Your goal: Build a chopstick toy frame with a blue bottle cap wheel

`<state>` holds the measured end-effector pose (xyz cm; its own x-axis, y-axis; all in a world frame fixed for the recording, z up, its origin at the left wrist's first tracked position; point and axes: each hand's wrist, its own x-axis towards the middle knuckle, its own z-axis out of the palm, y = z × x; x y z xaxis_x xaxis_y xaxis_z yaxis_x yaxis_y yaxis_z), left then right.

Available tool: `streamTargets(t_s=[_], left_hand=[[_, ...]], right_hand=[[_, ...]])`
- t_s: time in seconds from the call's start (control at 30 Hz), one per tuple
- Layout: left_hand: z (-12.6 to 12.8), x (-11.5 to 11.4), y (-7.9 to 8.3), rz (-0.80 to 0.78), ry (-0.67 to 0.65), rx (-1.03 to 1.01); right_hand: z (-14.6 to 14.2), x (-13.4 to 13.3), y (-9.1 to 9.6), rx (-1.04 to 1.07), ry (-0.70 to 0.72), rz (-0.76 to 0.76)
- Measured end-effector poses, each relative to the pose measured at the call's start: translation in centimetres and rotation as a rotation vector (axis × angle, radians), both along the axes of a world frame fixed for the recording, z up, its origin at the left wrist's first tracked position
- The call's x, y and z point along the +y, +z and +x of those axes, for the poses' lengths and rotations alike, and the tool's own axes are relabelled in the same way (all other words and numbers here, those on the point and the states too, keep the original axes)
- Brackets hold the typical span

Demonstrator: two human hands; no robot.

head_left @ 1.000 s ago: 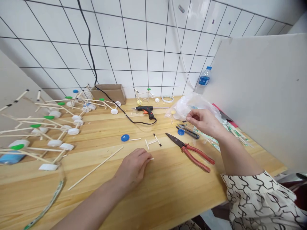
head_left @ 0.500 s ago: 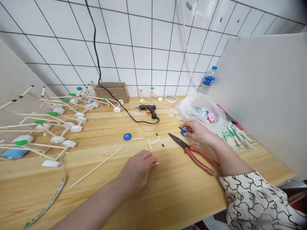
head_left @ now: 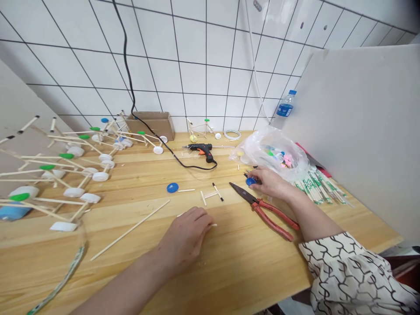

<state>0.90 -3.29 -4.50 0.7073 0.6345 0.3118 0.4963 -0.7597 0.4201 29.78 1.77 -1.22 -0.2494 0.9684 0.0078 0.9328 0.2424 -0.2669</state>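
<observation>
My left hand (head_left: pixel 190 229) rests on the wooden table, its fingers closed on a short wooden stick (head_left: pixel 214 225) whose tip pokes out. My right hand (head_left: pixel 272 181) pinches a blue bottle cap (head_left: pixel 250 181) by its edge. Just behind that cap lie small dark pieces (head_left: pixel 246 174), partly hidden by the fingers. A little H-shaped stick frame (head_left: pixel 211 195) with one black-ended bar lies between the hands. Left of it are another blue cap (head_left: pixel 172 187) and a short stick (head_left: pixel 186 190). Red-handled pliers (head_left: pixel 262 208) lie with jaws apart beside my right hand.
A hot glue gun (head_left: pixel 204 150) with a black cord lies near the back. Several stick-and-cap models (head_left: pixel 75 175) crowd the left side. On the right are a plastic bag (head_left: pixel 256 148) of coloured caps and wrapped sticks (head_left: pixel 320 186). A long stick (head_left: pixel 131 229) lies left.
The blue cap at my right fingers now shows more fully, in front of the dark pieces that overlapped it before. My left hand stays nearly in place; the view has shifted slightly.
</observation>
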Motion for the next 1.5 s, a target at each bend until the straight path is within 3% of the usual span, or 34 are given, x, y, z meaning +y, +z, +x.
streamTargets(t_s=[0.13,0.27,0.33,0.43,0.6,0.73,0.93,1.5], left_hand=[[0.0,-0.1,0.3,-0.002,0.011,-0.024],[0.0,-0.1,0.8,-0.037,0.026,-0.094],[0.0,-0.1,0.9,-0.069,0.045,-0.148],[0.0,0.0,1.2,-0.138,0.098,-0.237],[-0.1,0.2,2.1,-0.246,0.241,-0.369],[-0.1,0.2,2.4,-0.287,0.297,-0.466],[0.0,0.2,2.2,-0.304,0.262,-0.506],[0.0,0.1,2.1,-0.33,0.244,-0.468]], right_hand=[[-0.7,-0.7,1.2,0.171,-0.082,0.012],[-2.3,-2.5,3.4,0.628,-0.144,-0.019],[-3.7,-3.6,4.1,0.975,-0.11,-0.128],[-6.3,-4.7,3.8,1.433,-0.027,-0.408],[-10.5,-5.3,2.0,1.778,-0.128,-0.766],[-11.6,-5.4,0.7,1.864,-0.22,-0.805],[-11.8,-5.6,-0.3,1.808,-0.262,-0.889],[-11.3,-5.6,0.2,1.729,-0.282,-0.828]])
